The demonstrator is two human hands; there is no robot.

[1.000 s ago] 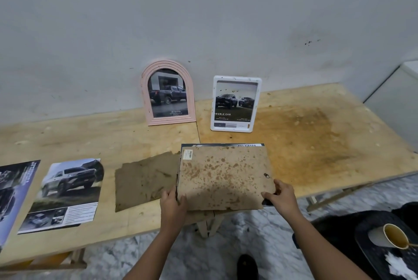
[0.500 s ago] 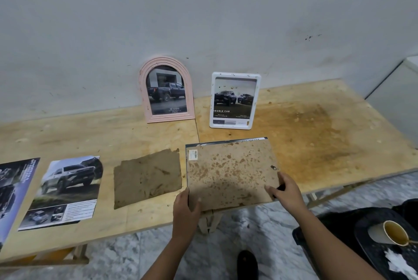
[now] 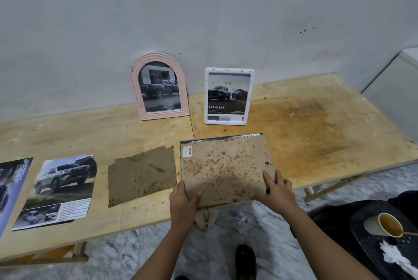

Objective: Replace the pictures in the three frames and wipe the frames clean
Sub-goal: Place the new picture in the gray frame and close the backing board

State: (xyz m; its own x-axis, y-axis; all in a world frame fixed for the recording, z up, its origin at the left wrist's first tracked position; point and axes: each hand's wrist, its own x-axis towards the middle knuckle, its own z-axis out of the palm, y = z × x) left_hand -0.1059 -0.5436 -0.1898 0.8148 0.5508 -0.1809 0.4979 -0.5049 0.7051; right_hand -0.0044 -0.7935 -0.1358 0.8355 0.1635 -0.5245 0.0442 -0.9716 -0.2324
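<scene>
Keep the face-down frame (image 3: 210,140) flat on the table (image 3: 316,121) and steady it at both near corners before working the turn clip (image 3: 267,163) just beyond the right hand (image 3: 277,191). The left hand (image 3: 183,203) grips the near-left corner, thumb on top. The right hand grips the near-right edge. Between the hands, the backing board (image 3: 226,173) is tan and heavily brown-spotted, and likely needs wiping.

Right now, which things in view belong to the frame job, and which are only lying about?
Job: pink arched frame; white frame; face-down frame, held by left hand and right hand; car print; cut-off print; brown sheet, perhaps.
Lying about: paper cup; crumpled white paper; black tray.
</scene>
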